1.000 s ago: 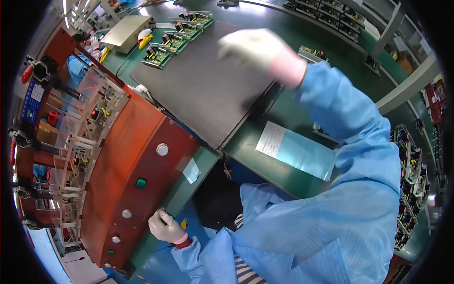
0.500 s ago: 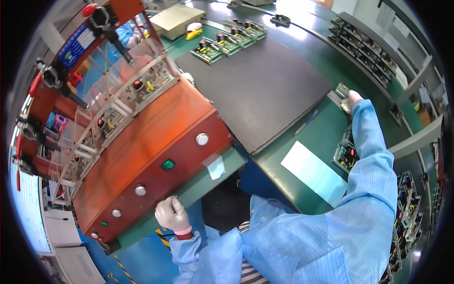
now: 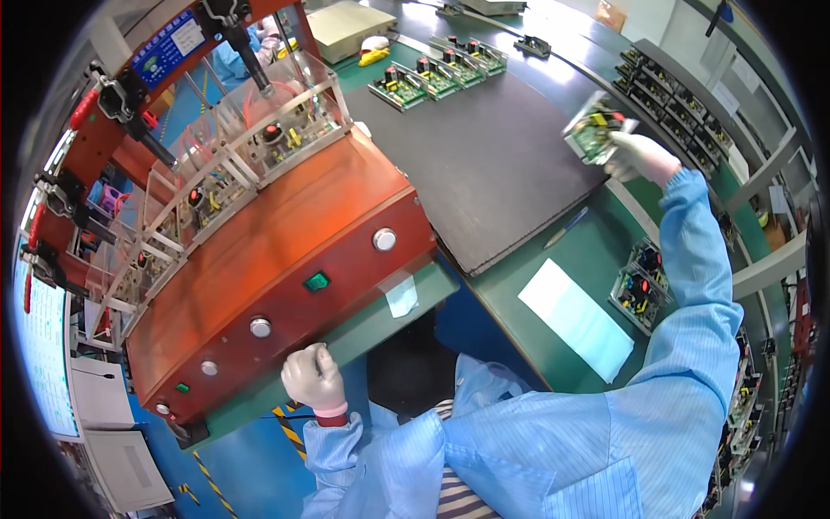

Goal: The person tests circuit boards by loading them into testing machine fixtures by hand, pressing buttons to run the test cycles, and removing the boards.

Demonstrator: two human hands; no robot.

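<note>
My gloved right hand point(image 3: 638, 157) grips a green circuit board point(image 3: 596, 130) with a metal frame and raises it over the right edge of the black mat point(image 3: 493, 164). In front of the red test fixture point(image 3: 285, 251), my gloved left hand point(image 3: 313, 377) is curled closed near the table edge, with nothing visible in it. Two similar circuit boards point(image 3: 640, 285) lie on the green bench beneath my right forearm. Inside the fixture, more boards point(image 3: 203, 203) sit under clear plastic covers, below black toggle clamps point(image 3: 130, 121) with red handles.
Several circuit boards point(image 3: 441, 71) stand in a row along the mat's far edge, beside a beige box point(image 3: 350, 33). A pen point(image 3: 566, 227) and a pale blue paper strip point(image 3: 577, 322) lie on the bench. A rack of boards point(image 3: 670, 108) stands at the far right.
My right hand has lifted the circuit board and brought it up and leftward toward the mat. My left hand stays closed near the fixture. The view has shifted slightly.
</note>
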